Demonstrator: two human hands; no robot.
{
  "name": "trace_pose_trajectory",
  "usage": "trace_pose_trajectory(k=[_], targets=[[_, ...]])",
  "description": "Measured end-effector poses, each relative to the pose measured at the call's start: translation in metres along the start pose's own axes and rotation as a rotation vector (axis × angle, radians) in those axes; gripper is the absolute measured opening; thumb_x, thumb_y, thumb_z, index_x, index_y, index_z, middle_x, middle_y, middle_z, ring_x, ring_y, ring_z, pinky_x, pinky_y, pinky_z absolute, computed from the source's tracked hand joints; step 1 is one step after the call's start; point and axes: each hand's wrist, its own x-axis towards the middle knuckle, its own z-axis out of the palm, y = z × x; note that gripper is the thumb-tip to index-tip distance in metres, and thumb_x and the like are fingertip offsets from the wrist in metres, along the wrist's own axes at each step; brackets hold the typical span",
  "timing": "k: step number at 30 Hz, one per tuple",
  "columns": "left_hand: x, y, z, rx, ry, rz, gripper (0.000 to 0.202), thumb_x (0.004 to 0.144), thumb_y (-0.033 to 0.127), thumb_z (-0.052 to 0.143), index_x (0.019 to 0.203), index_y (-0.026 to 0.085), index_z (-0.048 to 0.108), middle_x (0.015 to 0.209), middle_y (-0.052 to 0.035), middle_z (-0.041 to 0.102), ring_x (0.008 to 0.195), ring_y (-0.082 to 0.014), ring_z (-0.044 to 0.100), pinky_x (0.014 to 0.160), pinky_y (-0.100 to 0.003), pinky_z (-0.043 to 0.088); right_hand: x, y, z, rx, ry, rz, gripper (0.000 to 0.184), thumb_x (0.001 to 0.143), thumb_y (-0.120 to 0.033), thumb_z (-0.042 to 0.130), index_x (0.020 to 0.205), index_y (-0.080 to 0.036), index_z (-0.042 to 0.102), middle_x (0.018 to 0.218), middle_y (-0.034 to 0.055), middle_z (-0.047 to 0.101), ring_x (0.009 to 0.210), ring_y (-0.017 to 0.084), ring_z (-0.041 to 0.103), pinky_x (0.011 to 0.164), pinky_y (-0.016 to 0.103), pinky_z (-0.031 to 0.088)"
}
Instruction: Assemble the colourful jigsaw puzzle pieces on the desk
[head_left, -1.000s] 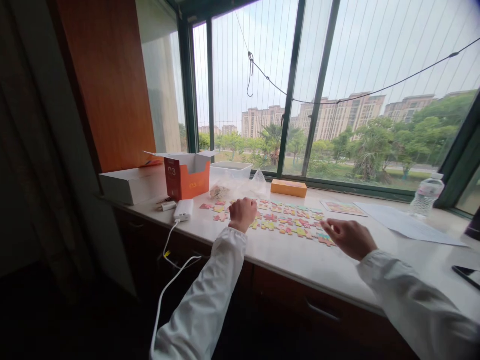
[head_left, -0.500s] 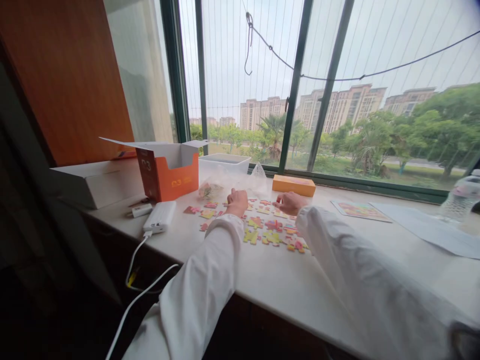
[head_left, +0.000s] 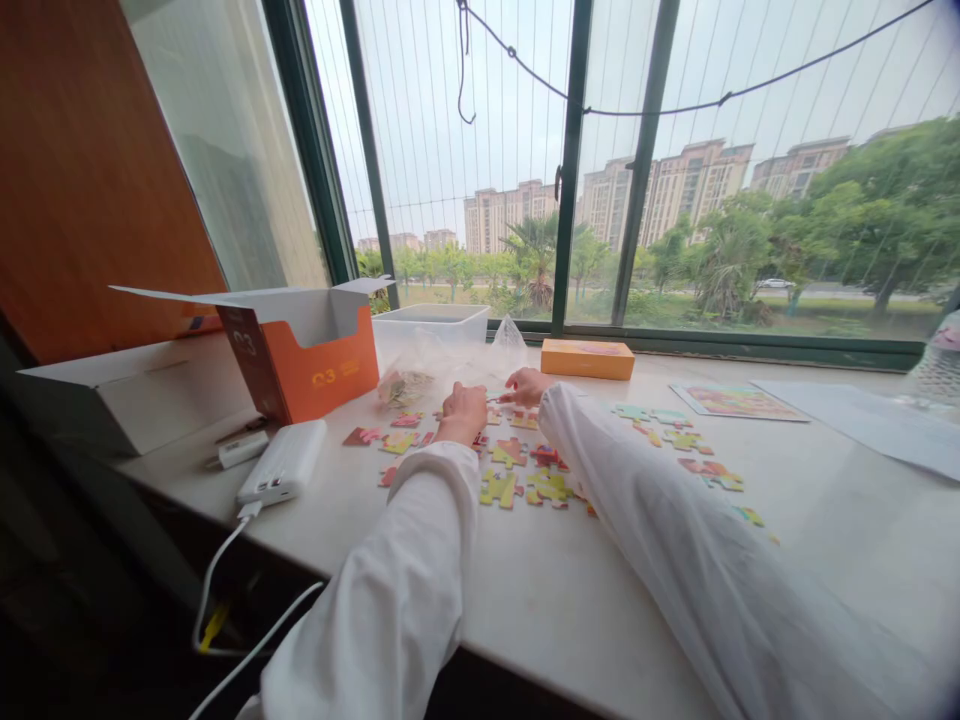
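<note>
Colourful jigsaw pieces (head_left: 525, 480) lie scattered on a pale stone window counter (head_left: 570, 590). My left hand (head_left: 463, 412) rests among them as a loose fist, knuckles up; what it holds, if anything, is hidden. My right hand (head_left: 525, 386) has crossed over to the left and sits close beside it, fingers curled down onto pieces near a clear plastic bag (head_left: 442, 365). Both arms wear white sleeves. More pieces (head_left: 686, 450) lie to the right of my right forearm.
An open orange box (head_left: 304, 350) and a white box (head_left: 112, 395) stand at the left. A white power bank (head_left: 283, 462) with cable lies near the edge. A flat orange box (head_left: 587, 359), a clear tub (head_left: 431, 325), a puzzle picture sheet (head_left: 731, 402), paper and a bottle (head_left: 937, 365) line the window.
My right hand has swung from the right side of the pieces across to the left, ending next to my left hand. The view has moved closer to the counter.
</note>
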Motion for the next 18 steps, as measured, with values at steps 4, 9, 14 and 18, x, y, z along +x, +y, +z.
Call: trace_pose_trajectory(k=[4,9,14,18], targets=[[-0.002,0.000,-0.001,-0.002,0.005,0.002,0.034,0.089,0.035,0.055,0.121,0.027,0.061,0.114,-0.0122,0.062,0.122,-0.0275,0.049,0.094,-0.037,0.045,0.007,0.004,0.007,0.033,-0.023,-0.014,0.045,0.066,-0.052,0.081,0.099,-0.023,0.076,0.102,0.0054,0.073,0.086,0.018,0.068,0.065,0.022,0.047],[0.000,-0.001,0.000,0.006,0.049,0.010,0.034,0.088,0.026,0.055,0.122,0.024,0.058,0.113,-0.0126,0.064,0.122,-0.0277,0.049,0.091,-0.037,0.046,0.004,0.006,0.005,0.026,0.037,-0.083,0.045,0.067,-0.052,0.080,0.102,-0.024,0.075,0.100,0.0044,0.073,0.091,0.019,0.066,0.074,0.023,0.045],[0.001,-0.001,-0.001,0.019,0.099,0.054,0.034,0.088,0.020,0.052,0.122,0.021,0.055,0.109,-0.0123,0.066,0.119,-0.0269,0.049,0.086,-0.034,0.047,-0.005,0.005,-0.005,-0.025,0.135,-0.201,0.041,0.074,-0.054,0.075,0.103,-0.025,0.074,0.102,0.0045,0.072,0.096,0.019,0.064,0.085,0.028,0.042],[0.001,0.002,-0.005,0.000,0.127,0.126,0.034,0.091,0.020,0.049,0.123,0.023,0.055,0.105,-0.0102,0.068,0.118,-0.0252,0.050,0.085,-0.033,0.047,-0.013,0.010,-0.014,-0.047,0.205,-0.263,0.039,0.075,-0.054,0.074,0.101,-0.026,0.074,0.106,0.0048,0.069,0.098,0.020,0.062,0.088,0.030,0.041]])
